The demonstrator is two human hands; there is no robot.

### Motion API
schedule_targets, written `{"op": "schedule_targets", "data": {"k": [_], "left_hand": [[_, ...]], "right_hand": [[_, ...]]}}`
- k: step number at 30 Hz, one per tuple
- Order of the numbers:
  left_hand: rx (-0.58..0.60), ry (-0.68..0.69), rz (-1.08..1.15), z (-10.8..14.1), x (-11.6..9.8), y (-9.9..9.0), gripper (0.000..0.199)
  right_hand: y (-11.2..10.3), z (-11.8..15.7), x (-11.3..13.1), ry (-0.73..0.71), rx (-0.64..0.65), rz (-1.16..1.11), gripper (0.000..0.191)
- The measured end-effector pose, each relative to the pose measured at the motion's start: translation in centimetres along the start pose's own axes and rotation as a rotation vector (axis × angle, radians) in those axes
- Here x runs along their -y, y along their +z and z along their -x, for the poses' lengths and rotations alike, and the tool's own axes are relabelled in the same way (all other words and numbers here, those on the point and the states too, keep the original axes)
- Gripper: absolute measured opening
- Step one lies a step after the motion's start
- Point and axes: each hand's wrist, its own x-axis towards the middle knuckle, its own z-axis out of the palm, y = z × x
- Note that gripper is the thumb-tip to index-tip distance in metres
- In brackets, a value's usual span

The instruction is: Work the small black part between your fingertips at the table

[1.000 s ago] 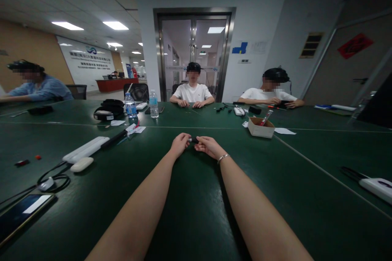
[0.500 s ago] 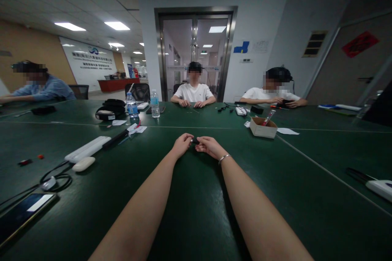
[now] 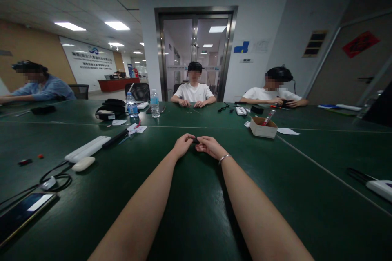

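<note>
a wide green table (image 3: 202, 200) spreads out in front of me, and a person in a white t-shirt (image 3: 195, 93) sits at its far side. an open box (image 3: 263, 131) stands over to the right, well apart from the hands. the left hand (image 3: 183, 145) and the right hand (image 3: 209, 147) nearly meet, fingertips of each pinched on the same thing. a silver bracelet (image 3: 224, 158) rings the right wrist. smallest is the black object (image 3: 195, 140) between both hands, mostly hidden by fingers.

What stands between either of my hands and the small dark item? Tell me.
Nothing visible: the left hand and right hand both hold the small dark item directly. The open box stands apart, off to the right.
</note>
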Motion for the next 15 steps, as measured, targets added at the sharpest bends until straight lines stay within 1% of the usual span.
{"op": "schedule_targets", "data": {"k": [4,12,15], "left_hand": [[0.008,-0.033,0.038,-0.08,0.25,0.09,0.031],[-0.010,-0.016,-0.012,-0.29,0.50,0.00,0.027],[-0.013,-0.057,0.019,-0.33,0.50,0.03,0.026]], "right_hand": [[0.13,0.11,0.10,0.008,-0.015,0.001,0.006],[0.01,0.05,0.05,0.007,0.006,0.002,0.006],[-0.03,-0.01,0.02,0.006,0.001,-0.003,0.006]]}}
